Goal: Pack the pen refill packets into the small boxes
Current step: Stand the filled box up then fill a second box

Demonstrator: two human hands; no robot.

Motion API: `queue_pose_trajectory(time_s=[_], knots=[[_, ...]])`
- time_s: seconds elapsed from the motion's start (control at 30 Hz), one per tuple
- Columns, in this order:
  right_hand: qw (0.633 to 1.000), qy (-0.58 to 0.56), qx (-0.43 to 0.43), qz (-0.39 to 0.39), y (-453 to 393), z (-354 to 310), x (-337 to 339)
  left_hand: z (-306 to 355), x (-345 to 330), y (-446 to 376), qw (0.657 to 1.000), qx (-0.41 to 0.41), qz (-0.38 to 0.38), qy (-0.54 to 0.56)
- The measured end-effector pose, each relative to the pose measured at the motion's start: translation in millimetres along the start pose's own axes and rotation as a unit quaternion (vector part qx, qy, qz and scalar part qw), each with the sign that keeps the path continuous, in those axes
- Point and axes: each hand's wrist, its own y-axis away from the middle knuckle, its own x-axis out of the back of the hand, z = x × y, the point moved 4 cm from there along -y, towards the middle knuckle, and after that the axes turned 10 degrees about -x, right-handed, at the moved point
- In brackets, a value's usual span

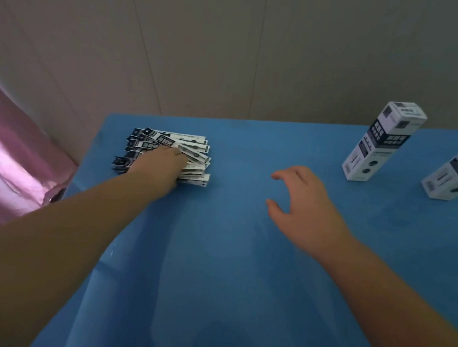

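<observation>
Now our left hand (162, 165) is down on the pile of refill packets (167, 148).
Its fingers lie on the packets at the blue table's (211, 257) far left; whether it grips any, we cannot tell. Our right hand (302, 202) hovers spread and empty mid-table, well apart from two upright boxes (381, 143) at far right.

**Bare arms, nothing worn**

Two forearms enter from the lower corners of the frame, both uncovered to the edge: no sleeves, gloves, watch or rings visible. The left hand (162, 165) and right hand (302, 204) are bare too.
</observation>
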Motion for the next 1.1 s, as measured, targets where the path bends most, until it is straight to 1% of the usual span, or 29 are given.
queue_pose_trajectory(time_s=[0.27, 0.4, 0.6, 0.83, 1.0, 1.1], knots=[[1.0, 0.001, -0.004, -0.019, 2, -1, -7, -7, 3, -2, 1.0, -0.023, -0.01, 0.019], [1.0, -0.004, -0.006, -0.016, 5, -3, -4, -7, 3, -2, 0.999, -0.025, -0.043, -0.003], [1.0, 0.003, -0.005, -0.009, 11, -9, 2, -7, 5, -4, 0.997, -0.011, -0.074, 0.022], [1.0, 0.0, -0.013, -0.005, 20, -11, 9, 2, -4, 12, 0.998, 0.007, -0.057, 0.032], [1.0, -0.001, -0.011, 0.003, 23, -16, 11, 3, -10, 22, 0.998, -0.003, -0.051, 0.038], [1.0, -0.002, -0.009, 0.005, 28, -19, 12, 4, -12, 26, 0.998, 0.008, -0.045, 0.039]])
